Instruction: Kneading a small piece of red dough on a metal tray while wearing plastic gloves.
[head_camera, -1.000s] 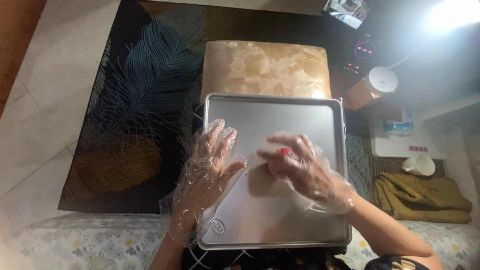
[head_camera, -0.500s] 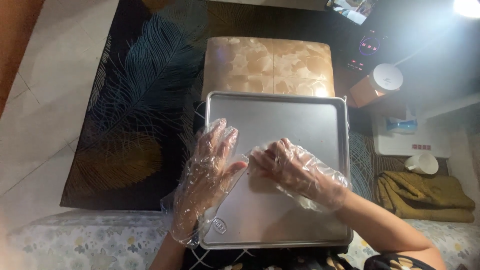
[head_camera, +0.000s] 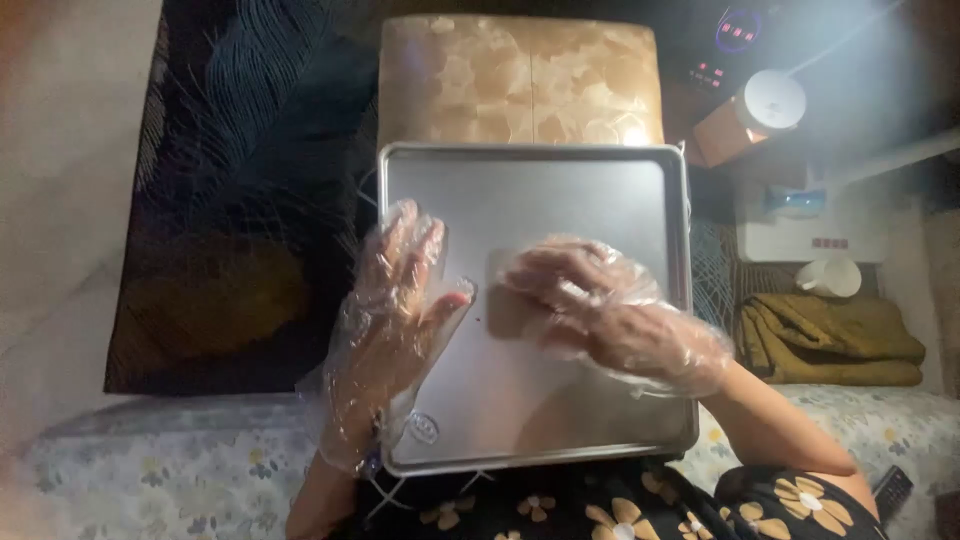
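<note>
One shiny rectangular metal tray (head_camera: 560, 190)

- A silver baking tray (head_camera: 600, 190) lies in front of the person, its far edge against a tan marbled stool top (head_camera: 520, 80).
- The left hand (head_camera: 395, 320), in a loose clear plastic glove, rests flat on the tray's left edge, fingers spread.
- The right hand (head_camera: 600, 310), gloved likewise, presses fingertips down near the tray's middle; whatever lies under them is hidden.
- A dark feather-patterned rug (head_camera: 240, 200) lies left of the tray.
- A folded olive cloth (head_camera: 830, 340) sits to the right, with a white cup (head_camera: 830, 275) just beyond it.
</note>
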